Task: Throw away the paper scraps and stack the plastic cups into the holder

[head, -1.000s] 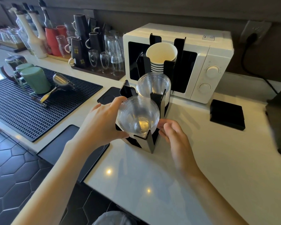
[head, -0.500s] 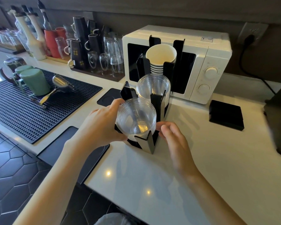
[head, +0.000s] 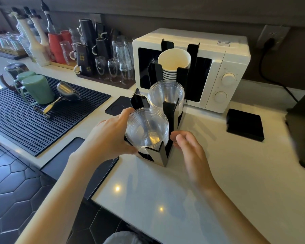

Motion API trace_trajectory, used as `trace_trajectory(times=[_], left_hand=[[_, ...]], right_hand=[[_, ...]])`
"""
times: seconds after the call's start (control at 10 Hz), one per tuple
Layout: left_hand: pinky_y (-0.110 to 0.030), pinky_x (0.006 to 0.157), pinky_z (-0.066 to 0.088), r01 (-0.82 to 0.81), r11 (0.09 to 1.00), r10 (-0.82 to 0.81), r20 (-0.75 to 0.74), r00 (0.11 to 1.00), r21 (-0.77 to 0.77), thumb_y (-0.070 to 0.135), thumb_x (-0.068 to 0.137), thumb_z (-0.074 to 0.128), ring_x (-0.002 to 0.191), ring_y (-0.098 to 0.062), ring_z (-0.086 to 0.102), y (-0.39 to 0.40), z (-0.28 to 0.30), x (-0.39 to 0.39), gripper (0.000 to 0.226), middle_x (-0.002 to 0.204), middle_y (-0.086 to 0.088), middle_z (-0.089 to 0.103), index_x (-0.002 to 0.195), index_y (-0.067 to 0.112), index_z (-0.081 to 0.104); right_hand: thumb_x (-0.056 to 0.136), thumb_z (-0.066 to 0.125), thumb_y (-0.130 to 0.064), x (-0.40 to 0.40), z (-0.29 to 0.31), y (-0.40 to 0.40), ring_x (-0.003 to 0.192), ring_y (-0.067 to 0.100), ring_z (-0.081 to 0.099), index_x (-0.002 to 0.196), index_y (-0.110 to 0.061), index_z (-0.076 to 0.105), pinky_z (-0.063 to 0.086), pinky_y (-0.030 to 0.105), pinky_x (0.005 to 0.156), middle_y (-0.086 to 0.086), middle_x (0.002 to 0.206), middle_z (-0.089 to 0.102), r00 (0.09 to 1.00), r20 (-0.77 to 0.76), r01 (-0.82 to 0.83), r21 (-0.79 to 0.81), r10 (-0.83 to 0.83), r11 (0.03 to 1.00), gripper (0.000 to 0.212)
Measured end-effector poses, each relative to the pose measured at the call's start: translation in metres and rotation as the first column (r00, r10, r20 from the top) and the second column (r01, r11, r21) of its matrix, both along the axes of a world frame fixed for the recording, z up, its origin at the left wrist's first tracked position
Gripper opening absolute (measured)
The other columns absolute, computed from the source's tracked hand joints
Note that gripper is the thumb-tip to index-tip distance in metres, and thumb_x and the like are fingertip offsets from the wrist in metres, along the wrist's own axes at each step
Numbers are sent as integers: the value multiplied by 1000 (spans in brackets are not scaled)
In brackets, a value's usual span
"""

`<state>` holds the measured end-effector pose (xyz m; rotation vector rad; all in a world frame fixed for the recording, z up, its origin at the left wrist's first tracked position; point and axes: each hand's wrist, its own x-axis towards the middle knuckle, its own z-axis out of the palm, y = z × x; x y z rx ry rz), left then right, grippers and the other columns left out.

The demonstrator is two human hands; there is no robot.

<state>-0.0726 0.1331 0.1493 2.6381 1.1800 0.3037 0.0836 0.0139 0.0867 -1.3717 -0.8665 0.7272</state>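
A black cup holder [head: 163, 155] with several slots stands on the white counter. Its nearest slot holds a stack of clear plastic cups [head: 147, 129]. My left hand [head: 111, 136] wraps the left side of that stack, thumb near the base. My right hand [head: 188, 148] hovers just to the right of the holder's front corner, fingers curled and apart, holding nothing. A second clear stack [head: 165, 95] fills the middle slot, and paper cups [head: 173, 64] fill the far one. No paper scraps are in sight.
A white microwave [head: 224, 71] stands behind the holder. Black coasters [head: 245, 125] lie to the right, a dark appliance [head: 303, 124] at the right edge. Left: a black ribbed mat [head: 25, 120] with green mugs [head: 37, 90], and a tray of glasses and mugs [head: 102, 64].
The clear stack in my left hand has gone down deeper into the nearest slot. My right hand has drawn slightly away from the holder.
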Motion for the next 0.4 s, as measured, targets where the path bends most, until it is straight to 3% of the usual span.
trace_trajectory(times=[0.2,0.4], left_hand=[[-41,90,44,25,1000,-25,-8,1000,-17,39,57,80,114,-29,50,-2,4,0,109,134,-5,50,140,28,10],[-34,98,39,79,995,-79,0,997,66,49,65,71,129,-16,36,-19,21,-8,92,145,8,33,139,30,21]], right_hand=[[80,44,-42,3,1,0,84,-9,58,91,-28,63,41,1,71,-24,85,67,1000,18,13,8,-13,1000,26],[92,51,-23,22,15,-6,94,-2,59,101,-22,63,43,6,80,-6,100,67,992,117,39,6,-40,999,15]])
